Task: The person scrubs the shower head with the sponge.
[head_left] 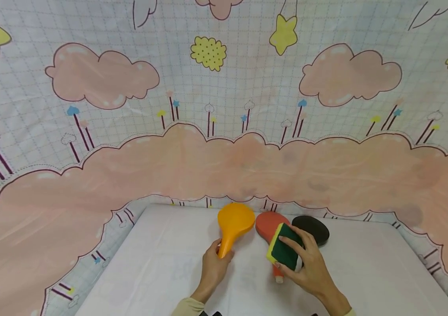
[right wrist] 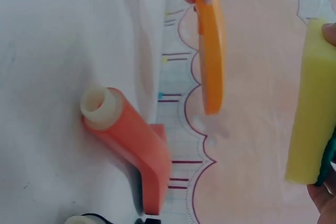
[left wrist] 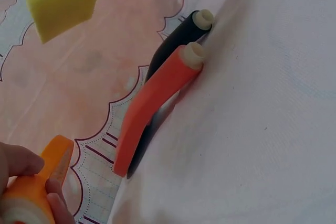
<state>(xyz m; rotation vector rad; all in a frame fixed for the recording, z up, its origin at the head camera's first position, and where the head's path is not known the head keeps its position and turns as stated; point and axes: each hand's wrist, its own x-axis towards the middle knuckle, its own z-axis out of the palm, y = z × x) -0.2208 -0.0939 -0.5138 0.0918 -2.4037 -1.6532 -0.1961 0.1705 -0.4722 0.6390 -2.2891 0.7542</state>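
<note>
An orange shower head [head_left: 236,218] is held by its handle in my left hand [head_left: 214,265], raised with its round head pointing away. In the left wrist view its pale hollow end [left wrist: 23,211] faces the camera. My right hand [head_left: 312,268] grips a sponge [head_left: 286,249] by its edges, fingers on its green scouring side. The sponge's yellow side [right wrist: 307,108] faces left, towards the orange shower head but apart from it. Behind the sponge, a red shower head [head_left: 268,223] lies on the table, its middle partly hidden.
A black shower head [head_left: 314,228] lies right of the red one, its handle hidden by my right hand in the head view. A white cloth covers the table [head_left: 160,254]. A curtain [head_left: 216,171] printed with clouds and stars hangs close behind the table's far edge.
</note>
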